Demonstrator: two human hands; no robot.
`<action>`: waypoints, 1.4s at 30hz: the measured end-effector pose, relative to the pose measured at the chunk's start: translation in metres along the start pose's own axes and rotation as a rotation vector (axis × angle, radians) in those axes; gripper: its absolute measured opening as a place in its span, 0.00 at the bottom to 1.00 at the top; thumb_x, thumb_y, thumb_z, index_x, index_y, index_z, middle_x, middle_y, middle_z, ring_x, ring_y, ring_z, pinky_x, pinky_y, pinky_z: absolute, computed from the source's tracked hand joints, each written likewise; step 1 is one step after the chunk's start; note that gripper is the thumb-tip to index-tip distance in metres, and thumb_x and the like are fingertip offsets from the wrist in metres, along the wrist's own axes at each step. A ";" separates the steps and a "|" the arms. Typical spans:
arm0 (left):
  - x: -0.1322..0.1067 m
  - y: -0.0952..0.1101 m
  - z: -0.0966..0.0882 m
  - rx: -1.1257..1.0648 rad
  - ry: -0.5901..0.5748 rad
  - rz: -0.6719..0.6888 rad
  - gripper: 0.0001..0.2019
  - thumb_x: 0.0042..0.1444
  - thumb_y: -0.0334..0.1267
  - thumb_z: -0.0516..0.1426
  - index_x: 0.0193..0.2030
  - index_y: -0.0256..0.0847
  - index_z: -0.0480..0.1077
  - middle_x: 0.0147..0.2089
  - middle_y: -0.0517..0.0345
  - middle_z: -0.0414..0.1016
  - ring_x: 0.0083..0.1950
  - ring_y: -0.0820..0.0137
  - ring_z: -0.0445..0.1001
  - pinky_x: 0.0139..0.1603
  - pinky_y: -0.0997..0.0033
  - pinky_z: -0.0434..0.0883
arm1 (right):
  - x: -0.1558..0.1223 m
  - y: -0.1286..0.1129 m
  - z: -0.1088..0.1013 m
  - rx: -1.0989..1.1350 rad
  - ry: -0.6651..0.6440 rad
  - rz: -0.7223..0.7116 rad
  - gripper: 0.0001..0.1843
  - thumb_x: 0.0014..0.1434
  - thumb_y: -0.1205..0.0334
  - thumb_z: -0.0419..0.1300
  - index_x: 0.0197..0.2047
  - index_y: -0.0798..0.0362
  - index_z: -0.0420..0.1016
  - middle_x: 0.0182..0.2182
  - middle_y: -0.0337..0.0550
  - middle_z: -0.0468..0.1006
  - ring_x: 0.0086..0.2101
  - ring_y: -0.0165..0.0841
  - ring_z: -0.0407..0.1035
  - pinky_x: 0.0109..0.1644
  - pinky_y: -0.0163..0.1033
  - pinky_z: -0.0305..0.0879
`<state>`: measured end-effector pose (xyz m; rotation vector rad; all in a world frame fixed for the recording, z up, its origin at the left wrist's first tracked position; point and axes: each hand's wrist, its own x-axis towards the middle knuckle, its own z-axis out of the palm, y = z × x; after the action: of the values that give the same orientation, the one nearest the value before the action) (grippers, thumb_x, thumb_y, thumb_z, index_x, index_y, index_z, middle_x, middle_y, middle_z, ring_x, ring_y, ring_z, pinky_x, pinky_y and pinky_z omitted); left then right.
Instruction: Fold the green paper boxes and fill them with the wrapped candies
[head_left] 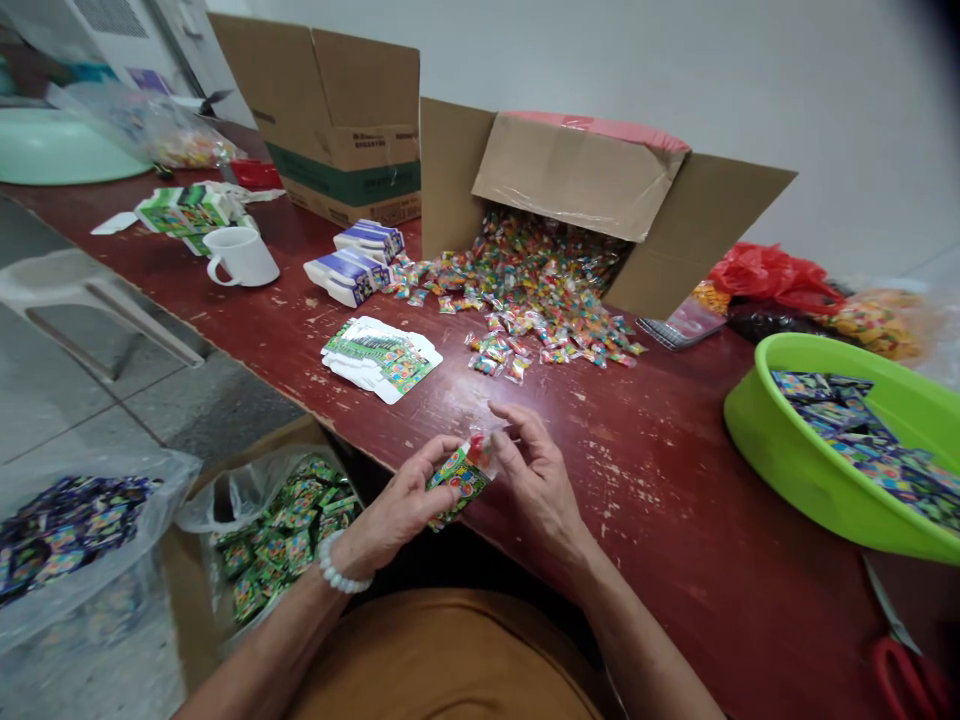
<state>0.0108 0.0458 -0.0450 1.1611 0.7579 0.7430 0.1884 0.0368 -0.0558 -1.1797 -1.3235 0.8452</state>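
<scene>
Light: cool, soft, moderate; apparently from above.

Glare: whitish patch on the red table [645, 440], centre of frame, above the left hand [409, 500] and right hand [536, 475]; faint sheen on the plastic-topped flap of the open carton [570, 180], upper centre.

Shadow: deep black under the table edge, lower centre; dim recess inside the carton; lower right darkened, scissors [889, 605] dull and soft.

Wall [750, 90]: flat pale grey, upper right; corner beyond blurred to black.

Focus: packet [454, 480] fairly clear; stool [67, 285] and plastic bag [169, 470] smeared, left side.

Distortion: wide-angle; green tub [772, 460] stretched, right edge.
</scene>
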 end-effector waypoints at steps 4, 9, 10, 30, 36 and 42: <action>0.000 -0.009 0.001 -0.120 0.028 -0.083 0.17 0.50 0.29 0.57 0.48 0.43 0.66 0.41 0.59 0.72 0.38 0.71 0.70 0.38 0.74 0.69 | -0.001 0.001 0.000 -0.104 0.015 -0.075 0.08 0.62 0.60 0.58 0.42 0.48 0.79 0.47 0.45 0.74 0.48 0.35 0.69 0.47 0.38 0.67; -0.001 -0.014 0.007 -0.203 0.054 -0.112 0.21 0.52 0.35 0.59 0.53 0.42 0.64 0.41 0.57 0.71 0.33 0.72 0.68 0.31 0.74 0.69 | -0.008 0.003 -0.001 -0.028 -0.006 0.034 0.08 0.60 0.57 0.61 0.38 0.51 0.79 0.39 0.44 0.77 0.40 0.34 0.72 0.42 0.37 0.67; -0.001 -0.014 0.008 -0.191 0.041 -0.107 0.21 0.53 0.36 0.59 0.54 0.41 0.64 0.41 0.57 0.70 0.32 0.73 0.68 0.31 0.75 0.69 | -0.008 0.003 0.000 -0.020 0.016 0.047 0.08 0.60 0.57 0.61 0.37 0.51 0.79 0.35 0.43 0.78 0.37 0.33 0.72 0.40 0.36 0.67; 0.000 -0.010 0.011 -0.212 0.041 -0.147 0.17 0.50 0.39 0.64 0.47 0.39 0.71 0.34 0.58 0.71 0.26 0.76 0.67 0.28 0.77 0.69 | -0.004 -0.006 -0.011 -0.462 0.029 -0.373 0.06 0.60 0.68 0.57 0.32 0.50 0.72 0.29 0.43 0.77 0.33 0.36 0.71 0.39 0.42 0.66; 0.000 -0.005 0.012 -0.243 0.015 -0.150 0.19 0.52 0.39 0.63 0.51 0.39 0.70 0.35 0.58 0.70 0.25 0.76 0.68 0.27 0.77 0.69 | 0.005 -0.010 -0.005 -0.502 0.043 -0.381 0.06 0.61 0.66 0.56 0.31 0.50 0.70 0.29 0.42 0.76 0.32 0.35 0.69 0.38 0.41 0.65; 0.001 -0.007 0.009 -0.309 0.054 -0.145 0.18 0.52 0.37 0.63 0.50 0.38 0.71 0.36 0.57 0.70 0.26 0.76 0.67 0.27 0.76 0.69 | -0.013 -0.011 -0.010 -0.497 -0.055 -0.332 0.06 0.63 0.68 0.55 0.35 0.51 0.71 0.32 0.44 0.75 0.35 0.36 0.68 0.41 0.42 0.65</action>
<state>0.0196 0.0408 -0.0501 0.8018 0.7340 0.7426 0.1948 0.0202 -0.0477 -1.2643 -1.7785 0.3154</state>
